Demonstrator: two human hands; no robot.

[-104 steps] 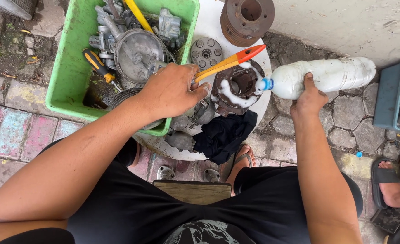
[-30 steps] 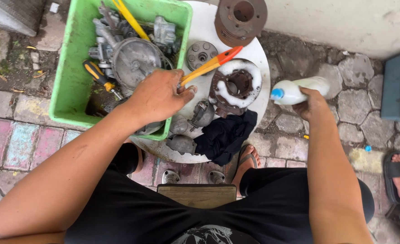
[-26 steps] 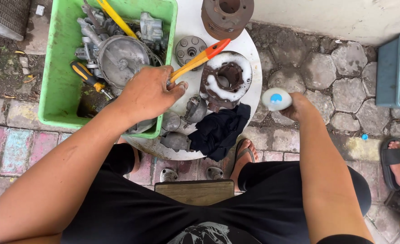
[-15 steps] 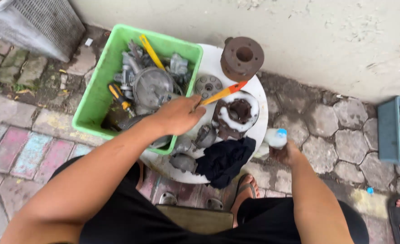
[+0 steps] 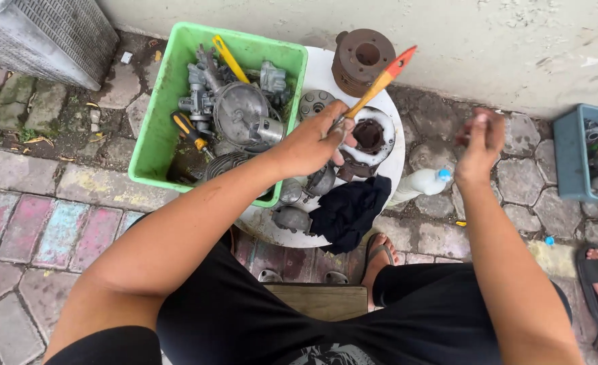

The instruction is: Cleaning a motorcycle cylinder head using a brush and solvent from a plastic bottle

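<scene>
Left hand point(image 5: 310, 143) is wrapped around a paintbrush point(image 5: 374, 86) with an orange handle, bristles down by the ring-shaped metal part point(image 5: 373, 135) on the white tray point(image 5: 318, 73). Right hand point(image 5: 478, 145) hovers blurry, can't tell its grip; plastic bottle point(image 5: 420, 184) lies just below it.

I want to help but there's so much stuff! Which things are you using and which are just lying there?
In use: left hand holding the orange-handled brush over the round metal part.

Lying about: green bin, black cloth, plastic bottle, rusty cylinder, blue crate.
</scene>
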